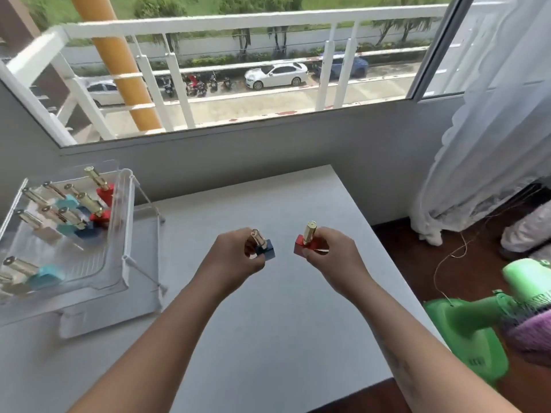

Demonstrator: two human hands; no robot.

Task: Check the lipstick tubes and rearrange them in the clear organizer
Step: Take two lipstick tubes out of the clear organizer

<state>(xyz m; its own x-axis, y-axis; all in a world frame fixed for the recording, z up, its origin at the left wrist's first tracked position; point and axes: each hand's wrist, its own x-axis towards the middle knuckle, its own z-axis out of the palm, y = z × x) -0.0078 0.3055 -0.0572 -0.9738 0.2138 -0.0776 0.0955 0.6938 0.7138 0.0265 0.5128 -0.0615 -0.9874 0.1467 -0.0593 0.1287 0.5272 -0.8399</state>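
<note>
Off to the left, the clear plastic organizer (123,222) holds gold tubes on teal, blue and red square bases. Left hand (235,257) fingers are curled tight round a blue-based lipstick (264,247). Right hand (331,257) pinches a red-based lipstick (305,241), both held just above the smooth white surface (268,338).

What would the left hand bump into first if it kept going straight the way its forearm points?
Probably the red-based lipstick in the right hand. The left hand, holding a blue-based lipstick, points up and to the right along the white table; depth is hard to judge, so it might pass behind.
</note>
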